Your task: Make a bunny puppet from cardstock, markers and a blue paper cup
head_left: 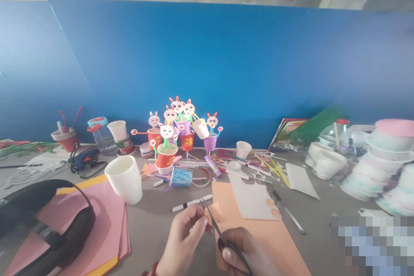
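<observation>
My left hand (189,235) pinches a small piece of orange paper (217,212) between thumb and fingers. A curved outline shows on the paper. In my right hand (241,248) are dark-handled scissors (216,223), their blades slightly apart and up against the paper's edge. Under both hands lies a large orange sheet (258,241), with a white sheet (249,198) on its far part. Two small rounded orange cutouts (275,214) rest at that white sheet's right edge. A black-and-white marker (191,203) lies just beyond my left hand.
Rabbit-faced paper-cup figures (167,131) stand against the blue partition (207,64). At left are stacked white cups (124,179), pink paper (110,224) and black headphones (87,220). A pen (291,215) lies right of the sheets. Stacked painted bowls (371,172) stand far right.
</observation>
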Available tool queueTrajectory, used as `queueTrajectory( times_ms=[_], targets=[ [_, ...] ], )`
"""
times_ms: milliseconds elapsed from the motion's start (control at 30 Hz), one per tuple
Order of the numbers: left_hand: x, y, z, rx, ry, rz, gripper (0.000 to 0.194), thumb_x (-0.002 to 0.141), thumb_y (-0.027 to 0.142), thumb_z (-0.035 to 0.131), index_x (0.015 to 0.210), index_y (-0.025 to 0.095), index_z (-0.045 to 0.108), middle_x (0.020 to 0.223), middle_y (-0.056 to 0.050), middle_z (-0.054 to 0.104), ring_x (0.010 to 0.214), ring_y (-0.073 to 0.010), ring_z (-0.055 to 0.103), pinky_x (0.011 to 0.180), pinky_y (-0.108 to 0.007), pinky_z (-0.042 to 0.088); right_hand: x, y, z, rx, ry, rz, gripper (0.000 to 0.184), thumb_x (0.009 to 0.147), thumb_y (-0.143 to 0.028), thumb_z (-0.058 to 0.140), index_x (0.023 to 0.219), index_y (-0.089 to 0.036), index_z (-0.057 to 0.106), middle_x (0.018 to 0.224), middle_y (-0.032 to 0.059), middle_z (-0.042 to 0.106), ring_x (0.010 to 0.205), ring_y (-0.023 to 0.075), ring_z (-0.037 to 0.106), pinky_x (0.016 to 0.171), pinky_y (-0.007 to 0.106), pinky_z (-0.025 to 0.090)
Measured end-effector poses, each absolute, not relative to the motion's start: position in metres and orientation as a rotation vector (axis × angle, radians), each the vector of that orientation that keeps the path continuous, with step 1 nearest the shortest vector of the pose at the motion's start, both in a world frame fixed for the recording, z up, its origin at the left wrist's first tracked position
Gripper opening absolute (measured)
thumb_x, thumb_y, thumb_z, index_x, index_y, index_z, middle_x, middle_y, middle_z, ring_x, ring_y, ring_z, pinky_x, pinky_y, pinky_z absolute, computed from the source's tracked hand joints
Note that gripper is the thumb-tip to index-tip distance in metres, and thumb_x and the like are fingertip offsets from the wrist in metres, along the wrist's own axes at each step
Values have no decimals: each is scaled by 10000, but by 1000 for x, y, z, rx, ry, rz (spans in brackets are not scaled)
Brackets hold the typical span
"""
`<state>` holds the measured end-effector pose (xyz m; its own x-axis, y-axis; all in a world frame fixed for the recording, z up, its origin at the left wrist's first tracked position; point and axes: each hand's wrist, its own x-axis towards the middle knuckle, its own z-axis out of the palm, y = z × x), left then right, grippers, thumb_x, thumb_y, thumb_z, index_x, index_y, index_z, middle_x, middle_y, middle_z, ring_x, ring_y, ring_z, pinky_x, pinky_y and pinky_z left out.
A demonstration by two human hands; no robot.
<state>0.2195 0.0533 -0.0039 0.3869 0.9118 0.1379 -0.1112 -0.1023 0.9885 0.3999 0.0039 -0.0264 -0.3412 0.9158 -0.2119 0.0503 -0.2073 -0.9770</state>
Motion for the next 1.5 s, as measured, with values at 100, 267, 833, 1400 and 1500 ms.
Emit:
queueTrajectory(
  times_ms=[100, 267, 833, 1400, 1500],
  targets=[
    [219, 54, -2, 1377, 786, 1029, 307, 880, 418, 608, 686, 181, 599, 667, -16, 621, 670, -175, 591, 675, -257, 462, 399, 4, -22, -1180, -1382, 1617, 685, 656, -858, 584, 628, -179, 505, 476, -44, 450, 438, 74, 388, 427, 212, 208],
    [219, 55, 0, 1362, 786, 1018, 314, 871, 432, 618, 689, 177, 610, 660, -15, 617, 670, -172, 586, 679, -256, 460, 398, 6, -23, -1185, -1385, 1627, 693, 635, -872, 582, 603, -185, 496, 468, -44, 450, 414, 68, 373, 408, 213, 202],
    [219, 55, -2, 1323, 767, 1002, 309, 869, 429, 619, 693, 177, 589, 660, -6, 607, 669, -161, 579, 685, -257, 456, 402, 5, -33, -1194, -1382, 1626, 707, 648, -881, 560, 632, -177, 504, 494, -45, 441, 419, 66, 400, 398, 205, 208],
    [218, 56, -2, 1309, 755, 988, 290, 855, 403, 617, 669, 184, 581, 655, -7, 616, 669, -166, 572, 688, -265, 462, 403, 7, -47, -1148, -1288, 1660, 676, 619, -840, 642, 612, -194, 441, 538, -55, 408, 427, 42, 346, 383, 188, 195],
    [217, 57, -2, 1334, 768, 982, 287, 864, 395, 602, 674, 181, 584, 664, -11, 623, 677, -168, 573, 696, -266, 453, 405, 7, -51, -1142, -1296, 1652, 668, 630, -834, 642, 633, -198, 436, 522, -65, 393, 422, 45, 359, 377, 184, 197]
  ],
)
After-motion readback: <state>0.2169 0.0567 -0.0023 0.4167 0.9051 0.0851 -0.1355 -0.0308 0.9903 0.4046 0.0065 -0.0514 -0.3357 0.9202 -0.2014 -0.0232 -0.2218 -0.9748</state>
